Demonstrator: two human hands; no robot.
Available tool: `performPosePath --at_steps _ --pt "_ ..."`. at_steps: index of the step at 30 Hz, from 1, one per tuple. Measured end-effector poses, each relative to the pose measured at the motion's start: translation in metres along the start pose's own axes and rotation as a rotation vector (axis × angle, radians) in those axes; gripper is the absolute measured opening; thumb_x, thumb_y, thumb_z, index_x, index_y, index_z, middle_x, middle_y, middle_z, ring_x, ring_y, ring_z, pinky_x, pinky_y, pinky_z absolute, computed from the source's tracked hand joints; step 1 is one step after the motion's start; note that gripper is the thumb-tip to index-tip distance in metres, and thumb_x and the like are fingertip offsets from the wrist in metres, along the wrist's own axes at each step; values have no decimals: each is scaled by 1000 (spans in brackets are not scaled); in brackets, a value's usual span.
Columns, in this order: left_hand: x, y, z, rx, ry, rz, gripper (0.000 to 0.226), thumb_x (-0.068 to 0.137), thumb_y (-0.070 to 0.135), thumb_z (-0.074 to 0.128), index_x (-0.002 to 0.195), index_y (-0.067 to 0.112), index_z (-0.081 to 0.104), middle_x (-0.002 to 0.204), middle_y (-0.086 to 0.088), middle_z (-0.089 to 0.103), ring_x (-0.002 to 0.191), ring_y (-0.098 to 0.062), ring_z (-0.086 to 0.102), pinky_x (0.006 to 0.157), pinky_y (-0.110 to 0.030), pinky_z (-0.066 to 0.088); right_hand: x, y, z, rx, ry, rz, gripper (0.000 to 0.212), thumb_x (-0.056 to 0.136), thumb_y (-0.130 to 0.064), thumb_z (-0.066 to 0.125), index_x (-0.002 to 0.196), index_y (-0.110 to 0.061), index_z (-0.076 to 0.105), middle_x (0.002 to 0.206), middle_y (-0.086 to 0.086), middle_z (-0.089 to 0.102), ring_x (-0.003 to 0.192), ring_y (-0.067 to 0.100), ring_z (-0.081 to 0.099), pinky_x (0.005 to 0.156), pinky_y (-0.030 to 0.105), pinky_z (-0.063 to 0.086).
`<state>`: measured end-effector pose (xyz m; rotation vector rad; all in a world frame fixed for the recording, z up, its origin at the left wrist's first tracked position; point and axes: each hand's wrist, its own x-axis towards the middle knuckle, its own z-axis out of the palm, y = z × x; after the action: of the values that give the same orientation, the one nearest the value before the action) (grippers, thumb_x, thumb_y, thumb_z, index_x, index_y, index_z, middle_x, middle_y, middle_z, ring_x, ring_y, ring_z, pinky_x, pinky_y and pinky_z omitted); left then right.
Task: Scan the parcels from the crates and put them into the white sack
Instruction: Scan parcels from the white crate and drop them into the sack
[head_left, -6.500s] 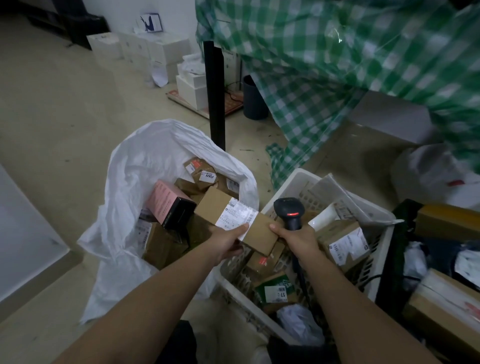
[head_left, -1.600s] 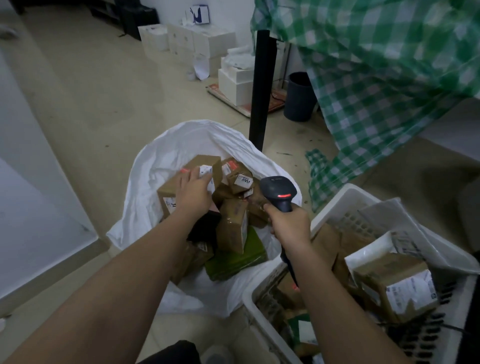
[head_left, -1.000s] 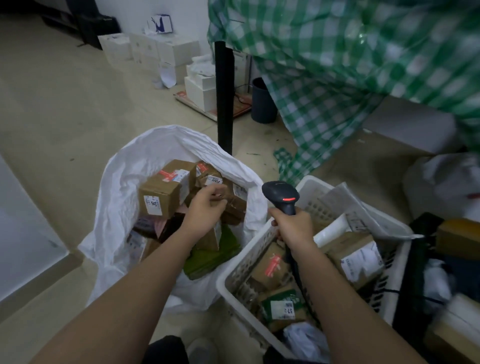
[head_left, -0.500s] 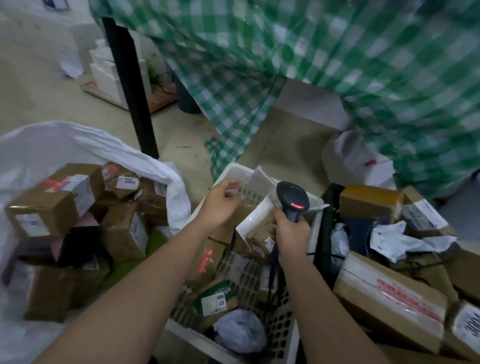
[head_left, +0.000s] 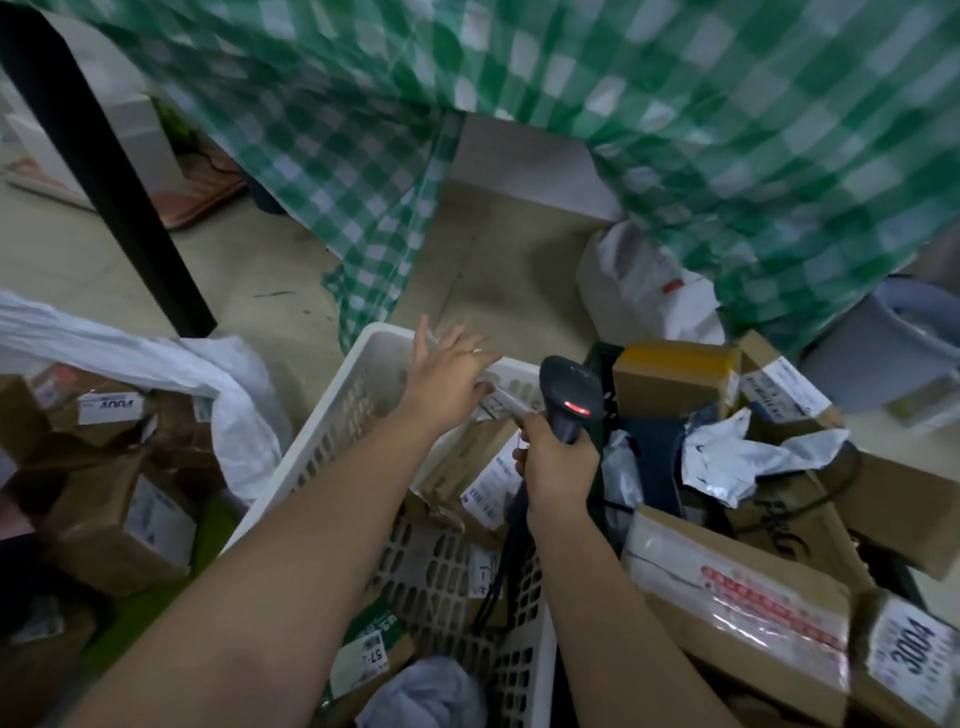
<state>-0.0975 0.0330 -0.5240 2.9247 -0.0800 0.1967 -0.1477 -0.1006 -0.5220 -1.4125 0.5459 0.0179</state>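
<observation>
While my right hand (head_left: 558, 460) grips the scanner (head_left: 570, 397), my left hand (head_left: 449, 374) reaches open-fingered onto a flat white parcel (head_left: 501, 400) in the white crate (head_left: 332, 447); next I judge: grasp, scan, carry to the sack (head_left: 228, 395)

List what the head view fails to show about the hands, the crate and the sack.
- Left hand: reaches the white crate's far end; its fingers touch a pale flat parcel, grip uncertain through blur.
- Right hand: grips the scanner; the handle is hidden by the fingers.
- White sack: cut off by the left edge.
- Parcel labels: too blurred to read fully.
</observation>
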Motion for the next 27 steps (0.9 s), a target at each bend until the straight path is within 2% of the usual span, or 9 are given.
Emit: performPosePath --at_steps 4,7,9,11,14,17,19,23,27 --pt "5 0 7 183 -3 -14 23 94 31 56 114 34 66 117 8 61 124 -14 44 113 -54 -15 5 1 -2 -18 -17 14 10 83 -7 66 90 -9 60 72 5 58 60 17 53 55 28 44" --pt "0 -2 10 185 26 -56 20 96 27 51 99 33 70 104 7 62 112 -16 52 116 -50 -3 4 1 -3 -21 -12 16 16 84 -8 64 99 -5 61 78 9 61 62 16 55 53 25 45" --pt "-4 -10 6 81 102 -100 22 97 28 49 100 32 71 106 8 63 110 -16 53 114 -44 3 3 -1 -4 -24 -17 -4 24 84 -9 64 108 -5 62 81 9 63 64 16 57 52 23 46" --pt "-11 -21 -5 -107 204 -140 20 96 28 52 100 27 72 107 5 65 106 -19 56 107 -39 22 0 -5 -5 -18 -24 -33 26 85 -9 63 111 -4 61 78 7 62 64 15 56 54 24 46" --pt "-29 -35 -30 -430 323 -204 13 94 24 59 91 17 70 95 -1 68 88 -20 61 77 -34 48 -8 -13 -1 0 -17 -89 21 86 -11 63 105 -4 61 71 4 60 64 16 56 62 31 46" --pt "-58 -48 -52 -695 319 -329 11 95 22 58 85 17 58 80 2 63 76 -17 58 68 -30 44 -23 -21 9 33 -34 -108 5 86 -12 66 85 -12 60 70 3 58 57 14 52 62 33 44" --pt "-84 -58 -68 -830 313 -424 10 96 18 55 87 14 53 75 1 60 71 -15 54 67 -28 41 -36 -24 19 22 -73 -98 11 87 -14 66 79 -15 59 66 -1 57 49 9 51 57 30 42" --pt "-143 -79 -96 -919 332 -597 7 96 17 56 90 14 55 90 -2 66 80 -13 59 67 -17 44 -69 -23 40 8 -223 -43 11 88 -15 67 94 -6 64 74 3 64 53 10 58 51 21 45" --pt "-194 -96 -123 -926 367 -684 9 94 18 59 97 9 59 90 3 63 83 -9 59 66 -14 41 -102 -13 60 -63 -327 -37 14 85 -17 70 95 -11 64 78 3 66 67 16 62 62 31 46"
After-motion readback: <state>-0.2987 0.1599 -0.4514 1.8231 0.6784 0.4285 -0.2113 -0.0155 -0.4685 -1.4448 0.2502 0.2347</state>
